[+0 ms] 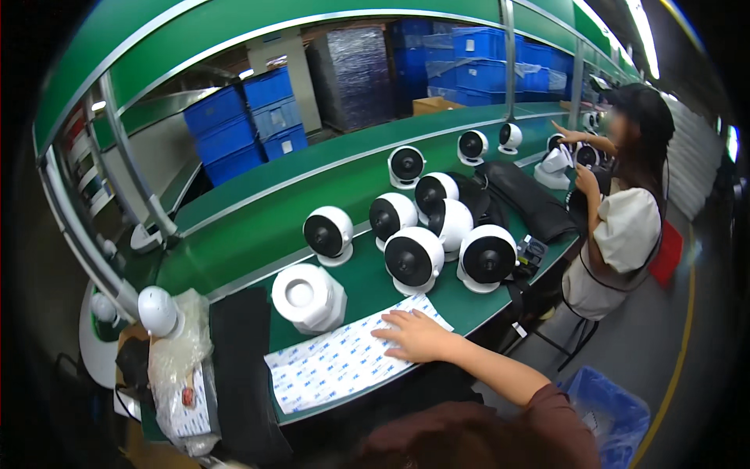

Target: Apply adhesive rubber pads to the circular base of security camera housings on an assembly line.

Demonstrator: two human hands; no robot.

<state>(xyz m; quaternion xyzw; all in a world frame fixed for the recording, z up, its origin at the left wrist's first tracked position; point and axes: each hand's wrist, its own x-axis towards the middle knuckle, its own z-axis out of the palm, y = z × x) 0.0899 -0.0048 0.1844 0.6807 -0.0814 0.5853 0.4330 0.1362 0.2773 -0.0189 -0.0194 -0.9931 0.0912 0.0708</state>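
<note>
My right hand (416,336) lies palm down with its fingers spread on a white sheet (328,375) printed with small blue marks. The sheet rests along the bench's near edge. Just beyond it sits a white many-sided block (320,313) with a round recess. Several white ball-shaped devices with round black fronts stand past my fingers, the closest being one device (410,262) and another device (486,259) to its right. I cannot make out my left hand in the picture.
Left of the sheet lies a black mat (238,359), with a clear plastic bag (180,367) beside it. A black cloth (531,203) lies farther right. A co-worker (625,227) sits there handling similar devices. A blue-lined bin (605,410) stands on the floor.
</note>
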